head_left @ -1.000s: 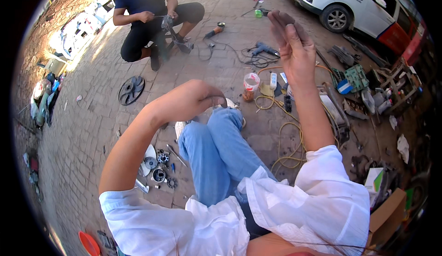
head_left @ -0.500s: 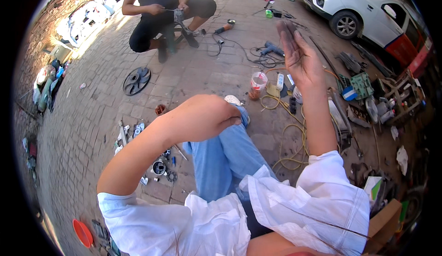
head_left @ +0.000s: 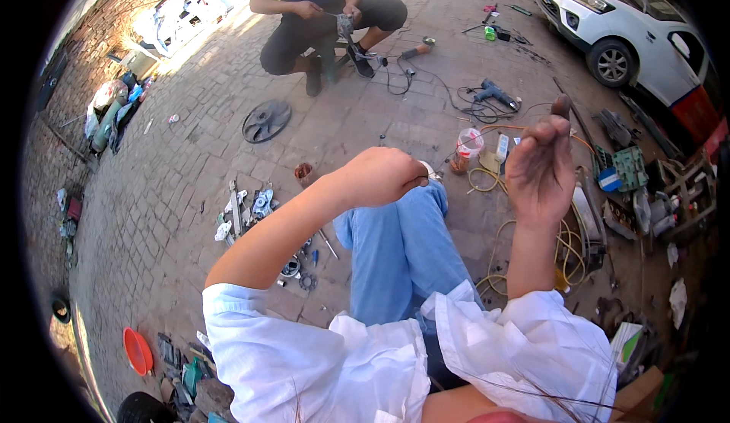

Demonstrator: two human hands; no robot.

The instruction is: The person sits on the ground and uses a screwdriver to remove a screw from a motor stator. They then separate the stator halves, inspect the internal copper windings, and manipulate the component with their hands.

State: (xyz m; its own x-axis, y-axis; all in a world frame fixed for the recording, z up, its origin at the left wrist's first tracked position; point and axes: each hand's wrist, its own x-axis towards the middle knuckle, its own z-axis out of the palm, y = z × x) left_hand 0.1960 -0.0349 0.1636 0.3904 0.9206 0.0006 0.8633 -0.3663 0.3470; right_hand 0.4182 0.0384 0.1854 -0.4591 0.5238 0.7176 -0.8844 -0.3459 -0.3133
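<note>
My left hand (head_left: 391, 173) hovers above my knees with its back turned up. Its fingers curl in, and whatever they might hold is hidden. To the right, my right hand (head_left: 541, 160) is raised with its palm in view. Dark grime covers its palm and fingers; one digit points up, the others are half bent, and nothing lies in it. Beyond it a clear bucket (head_left: 470, 143) with a pinkish rim stands on the paving. Beneath my left forearm lie loose metal parts (head_left: 262, 204) and a round metal housing (head_left: 291, 266).
Across from me a person (head_left: 323, 20) squats, holding a greyish part. A black fan (head_left: 267, 122), a heat-gun-shaped tool (head_left: 496, 94) with cable, and a yellow hose (head_left: 498, 249) lie on the paving. At right are a green tool case (head_left: 630, 166) and a white car (head_left: 608, 23).
My right hand has lowered and its straight fingers have bent. My left hand has turned back-up, its fingers curled. The whole scene has shifted rightward in view.
</note>
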